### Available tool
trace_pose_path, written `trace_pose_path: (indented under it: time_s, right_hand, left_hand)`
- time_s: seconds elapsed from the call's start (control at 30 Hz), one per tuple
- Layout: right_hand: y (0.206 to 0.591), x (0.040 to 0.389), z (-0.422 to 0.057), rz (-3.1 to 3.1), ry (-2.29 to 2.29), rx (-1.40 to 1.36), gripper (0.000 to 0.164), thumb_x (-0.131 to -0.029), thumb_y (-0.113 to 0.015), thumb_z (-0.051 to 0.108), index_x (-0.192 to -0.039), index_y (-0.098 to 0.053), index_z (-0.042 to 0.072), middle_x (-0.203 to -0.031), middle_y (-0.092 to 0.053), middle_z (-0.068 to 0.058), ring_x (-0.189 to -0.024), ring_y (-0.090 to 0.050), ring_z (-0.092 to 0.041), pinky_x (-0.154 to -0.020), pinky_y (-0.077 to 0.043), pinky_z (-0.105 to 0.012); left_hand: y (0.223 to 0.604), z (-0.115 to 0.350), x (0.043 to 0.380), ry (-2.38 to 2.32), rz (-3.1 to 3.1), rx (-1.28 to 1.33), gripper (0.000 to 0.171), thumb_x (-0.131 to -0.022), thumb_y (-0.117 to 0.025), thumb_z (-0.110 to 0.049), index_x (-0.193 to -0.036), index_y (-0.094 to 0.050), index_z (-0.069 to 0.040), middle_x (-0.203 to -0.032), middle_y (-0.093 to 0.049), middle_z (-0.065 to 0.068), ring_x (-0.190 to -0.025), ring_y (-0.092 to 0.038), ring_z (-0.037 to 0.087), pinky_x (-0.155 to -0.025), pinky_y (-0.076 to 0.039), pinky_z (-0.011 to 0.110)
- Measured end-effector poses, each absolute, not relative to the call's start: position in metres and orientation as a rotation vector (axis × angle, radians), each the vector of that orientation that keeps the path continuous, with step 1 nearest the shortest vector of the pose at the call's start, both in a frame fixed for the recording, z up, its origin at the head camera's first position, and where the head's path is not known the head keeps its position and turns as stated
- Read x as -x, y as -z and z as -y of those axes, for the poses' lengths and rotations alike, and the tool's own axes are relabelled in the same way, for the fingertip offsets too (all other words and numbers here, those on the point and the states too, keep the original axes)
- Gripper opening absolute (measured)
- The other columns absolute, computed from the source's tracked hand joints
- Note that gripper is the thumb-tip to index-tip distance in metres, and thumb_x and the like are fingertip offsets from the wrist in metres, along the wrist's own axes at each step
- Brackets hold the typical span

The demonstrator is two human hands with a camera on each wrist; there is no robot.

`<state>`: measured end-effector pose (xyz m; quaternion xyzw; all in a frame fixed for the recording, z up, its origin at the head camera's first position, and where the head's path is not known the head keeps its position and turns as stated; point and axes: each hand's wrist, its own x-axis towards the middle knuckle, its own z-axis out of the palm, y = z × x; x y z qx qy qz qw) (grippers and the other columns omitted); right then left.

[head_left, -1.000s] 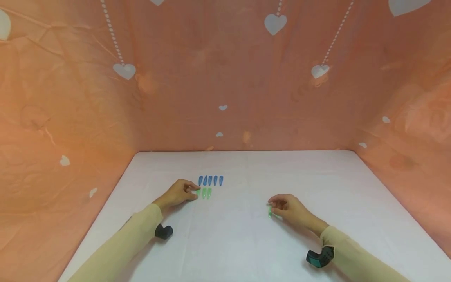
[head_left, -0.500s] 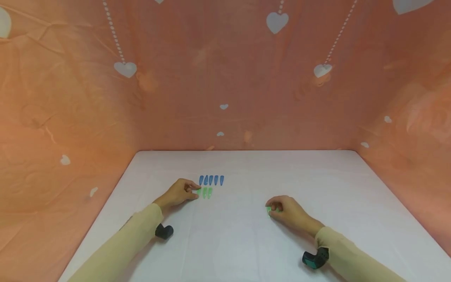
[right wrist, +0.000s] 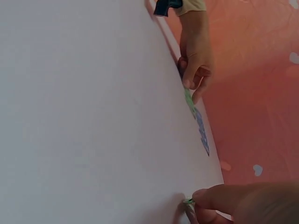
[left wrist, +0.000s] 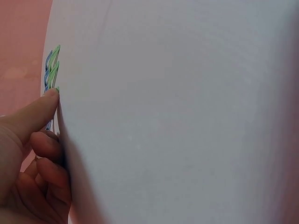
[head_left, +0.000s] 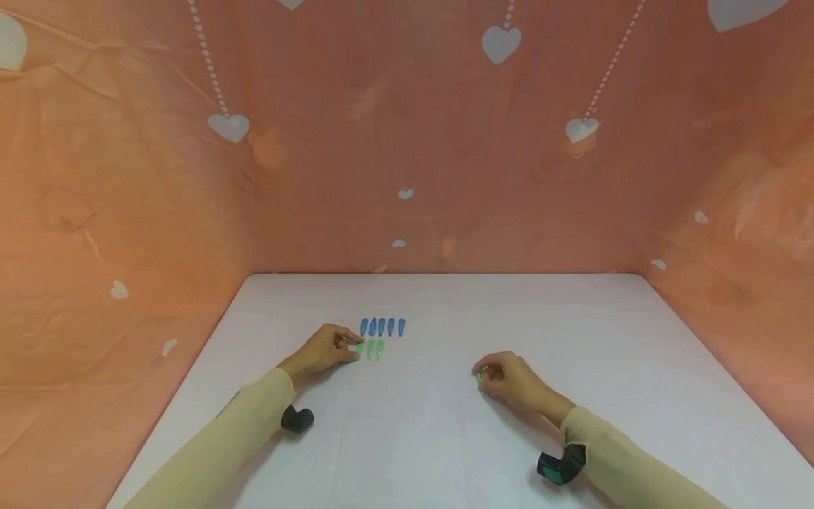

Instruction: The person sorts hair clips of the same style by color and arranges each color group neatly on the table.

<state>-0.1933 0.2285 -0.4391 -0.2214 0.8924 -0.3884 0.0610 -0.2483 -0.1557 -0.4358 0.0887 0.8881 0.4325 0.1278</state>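
Observation:
On the white table, several blue snap hair clips [head_left: 381, 326] lie side by side in a row. Just in front of them is a shorter row of green snap hair clips [head_left: 379, 350]. My left hand [head_left: 326, 346] pinches the leftmost green clip [head_left: 360, 349] of that row between thumb and forefinger; in the left wrist view its thumb [left wrist: 49, 98] partly covers this clip. Farther right, my right hand [head_left: 514, 380] holds another green clip [right wrist: 188, 201] between thumb and fingers, close over the table. Most of that clip is hidden by the fingers.
The white tabletop [head_left: 407, 424] stretches around both hands. Behind and at the sides hangs an orange cloth [head_left: 331, 141] printed with pale hearts. A dark wrist device [head_left: 562, 465] is strapped on the right sleeve, another [head_left: 297, 420] on the left.
My right hand has shifted a little to the left and its fingers have closed around the green clip. The left hand and the clip rows keep their places.

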Motion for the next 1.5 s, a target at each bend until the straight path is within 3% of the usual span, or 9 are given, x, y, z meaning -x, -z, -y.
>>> trace_pose_path:
  time_s: [0.33, 0.67, 0.97, 1.13, 1.27, 1.5]
  right_hand:
    - [0.441, 0.204, -0.210, -2.386, 1.457, 0.750, 0.026, -0.091, -0.061, -0.004, -0.116, -0.064, -0.009, -0.086, -0.063, -0.014, -0.072, -0.058, -0.009, -0.062, -0.050, -0.022]
    - [0.433, 0.215, -0.184, -2.287, 1.510, 0.779, 0.042, -0.092, -0.054, -0.006, -0.134, -0.055, -0.011, -0.091, -0.059, -0.011, -0.078, -0.063, -0.013, -0.068, -0.054, -0.024]
    - [0.427, 0.222, -0.169, -2.288, 1.540, 0.754, 0.039, -0.090, -0.051, -0.007, -0.129, -0.057, -0.011, -0.099, -0.062, -0.026, -0.078, -0.066, -0.018, -0.068, -0.055, -0.027]
    - [0.428, 0.226, -0.162, -2.297, 1.588, 0.713, 0.037, -0.093, -0.054, -0.004, -0.129, -0.056, -0.012, -0.099, -0.064, -0.027, -0.080, -0.067, -0.017, -0.071, -0.059, -0.031]
    - [0.431, 0.231, -0.153, -2.259, 1.678, 0.656, 0.036, -0.093, -0.060, -0.005, -0.127, -0.055, -0.016, -0.098, -0.066, -0.032, -0.073, -0.065, -0.014, -0.065, -0.057, -0.028]
    - [0.441, 0.236, -0.132, -2.256, 1.702, 0.570, 0.035, -0.093, -0.062, -0.002, -0.126, -0.058, -0.012, -0.095, -0.070, -0.022, -0.073, -0.061, -0.011, -0.062, -0.048, -0.024]
  left_hand:
    - [0.437, 0.157, 0.249, -1.279, -2.571, -0.240, 0.034, -0.090, -0.074, -0.007, -0.122, -0.070, 0.002, -0.065, -0.043, -0.002, -0.068, -0.042, 0.013, -0.072, -0.038, 0.027]
    - [0.437, 0.154, 0.249, -1.263, -2.566, -0.216, 0.035, -0.090, -0.074, -0.008, -0.124, -0.070, 0.000, -0.067, -0.045, -0.003, -0.069, -0.044, 0.012, -0.073, -0.039, 0.027]
    - [0.437, 0.156, 0.247, -1.247, -2.588, -0.167, 0.033, -0.090, -0.074, -0.009, -0.122, -0.071, -0.002, -0.069, -0.044, -0.001, -0.073, -0.045, 0.015, -0.074, -0.038, 0.029]
    - [0.435, 0.155, 0.247, -1.248, -2.598, -0.203, 0.033, -0.090, -0.074, -0.008, -0.122, -0.071, -0.001, -0.069, -0.044, -0.001, -0.072, -0.044, 0.015, -0.073, -0.038, 0.029]
    - [0.434, 0.154, 0.246, -1.248, -2.601, -0.219, 0.034, -0.090, -0.074, -0.008, -0.123, -0.071, -0.001, -0.070, -0.043, 0.000, -0.072, -0.044, 0.015, -0.071, -0.038, 0.029]
    - [0.433, 0.153, 0.245, -1.263, -2.584, -0.193, 0.033, -0.090, -0.074, -0.008, -0.123, -0.071, -0.001, -0.069, -0.044, -0.001, -0.071, -0.044, 0.014, -0.072, -0.038, 0.028]
